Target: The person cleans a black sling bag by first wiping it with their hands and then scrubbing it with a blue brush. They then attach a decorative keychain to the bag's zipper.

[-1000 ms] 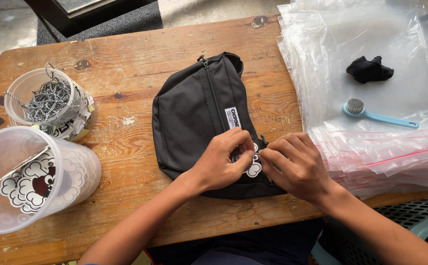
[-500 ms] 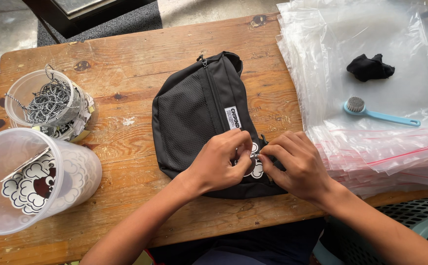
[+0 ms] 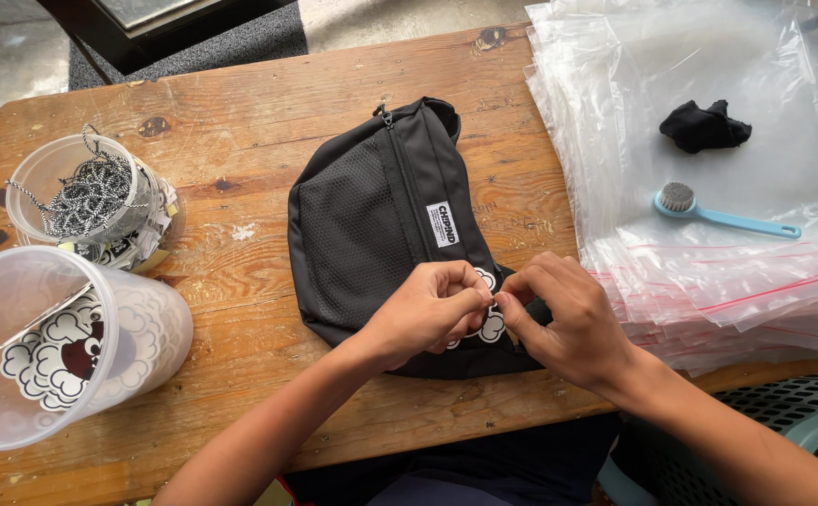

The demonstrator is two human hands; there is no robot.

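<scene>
Black fabric makes up the waist bag (image 3: pixel 385 225), which lies near the front edge of the wooden desk (image 3: pixel 240 141), about midway along it, zipper side up. At the bag's near end the left hand (image 3: pixel 423 314) and the right hand (image 3: pixel 568 323) meet, fingers (image 3: pixel 470 298) pressed together in a pinch on a small white cloud-shaped tag (image 3: pixel 491 323) that rests against the bag. What joins the tag to the bag is hidden under the fingertips.

Judging from this, the main risk is the tag slipping out of so small a pinch, since both hands work on one tiny spot and cover it from view. A tug could also drag the bag toward the front edge, as nothing weighs it down.

Toward the left edge stand a clear tub of ball chains (image 3: pixel 85 197) and a larger clear tub of cloud tags (image 3: pixel 57 347); the larger one sits close to the front left corner, and a stray elbow might tip it. Along the right edge lies a stack of clear zip bags (image 3: pixel 709 281), carrying a blue brush (image 3: pixel 718 214) and a black cloth (image 3: pixel 704 126); the slick plastic could slide.
</scene>
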